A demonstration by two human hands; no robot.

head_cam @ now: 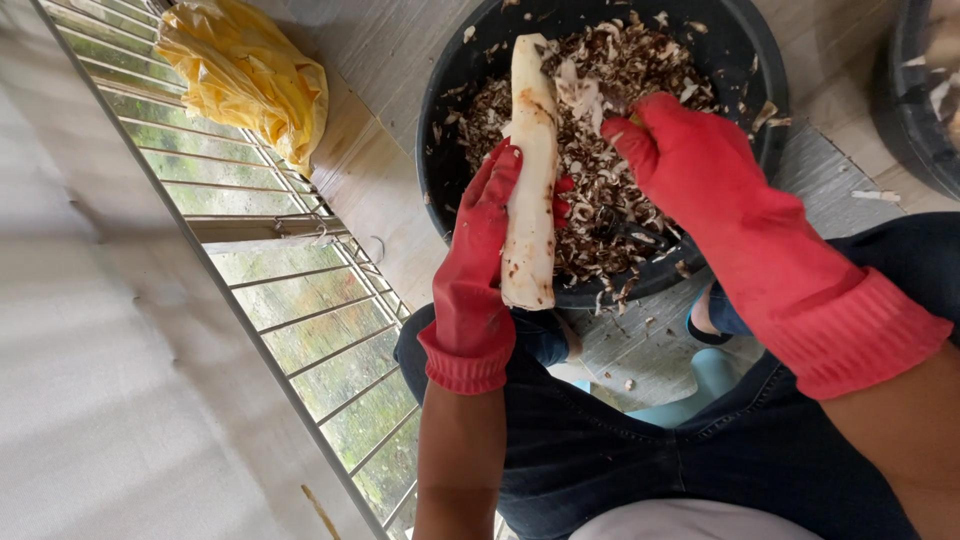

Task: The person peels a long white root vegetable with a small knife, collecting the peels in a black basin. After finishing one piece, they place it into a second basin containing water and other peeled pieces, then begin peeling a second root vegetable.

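The left hand (487,235), in a red rubber glove, holds a long, pale peeled root (531,170). Its grip is clamped around the root's lower half: the fingers wrap the near side and a fingertip shows at the far side. The root stands nearly upright in the view. Its upper end extends over the basin, and its lower end projects past the basin's near rim. Brown spots and patches of skin remain on its surface.

The right hand (680,165), also in a red rubber glove, hovers over the basin just beside the root. Its fingers curl together, but whether they are clamped on a tool cannot be determined.

The floor (385,190) is light wood-look board. A grey mat (835,180) lies under the basin's right edge. A metal window grille (290,290) runs along the left side. A crumpled yellow plastic bag (245,70) lies on the floor near the grille.

The black round basin (440,130) contains a heap of brown and white peelings (620,130). A second dark basin (925,90) shows at the right edge and holds similar scraps. The person wears dark jeans (620,450).
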